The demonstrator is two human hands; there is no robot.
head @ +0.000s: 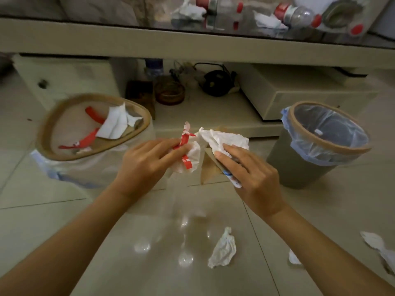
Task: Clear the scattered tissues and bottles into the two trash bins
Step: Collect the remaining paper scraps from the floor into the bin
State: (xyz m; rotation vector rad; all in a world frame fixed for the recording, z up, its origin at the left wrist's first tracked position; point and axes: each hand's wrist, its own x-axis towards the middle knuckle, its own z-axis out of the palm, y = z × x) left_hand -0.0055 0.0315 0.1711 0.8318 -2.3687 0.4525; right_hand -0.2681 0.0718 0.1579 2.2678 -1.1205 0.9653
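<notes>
- Left hand: fingers curled round a crumpled white tissue with a red wrapper, held above the floor at frame centre.
- Right hand: thumb and fingers pinch a second crumpled tissue together with a flat brown card piece; the two hands' loads are touching or nearly so.
- Bins, count two: a pale bin at 9 o'clock from the hands, tan rim, holding one white tissue and red wrapper scraps; a grey bin at 3 o'clock, lined with a clear bag, contents hard to make out.
- Loose tissues on the floor, count three: one at 6 o'clock, one small piece at 5 o'clock, one at the right edge at 4 o'clock.
- Bottles, count at least two with red caps and labels: one at 12 o'clock, one at 1 o'clock, lying on the table top among more tissues; the far right item is too blurred to count.
- Open room: bare tiled floor lies between the bins and toward 7 o'clock.
- Obstructions: the table edge overhangs at 12 o'clock; its low shelf carries a brown glass dish, a dark box and a black corded object, close behind the pale bin.
</notes>
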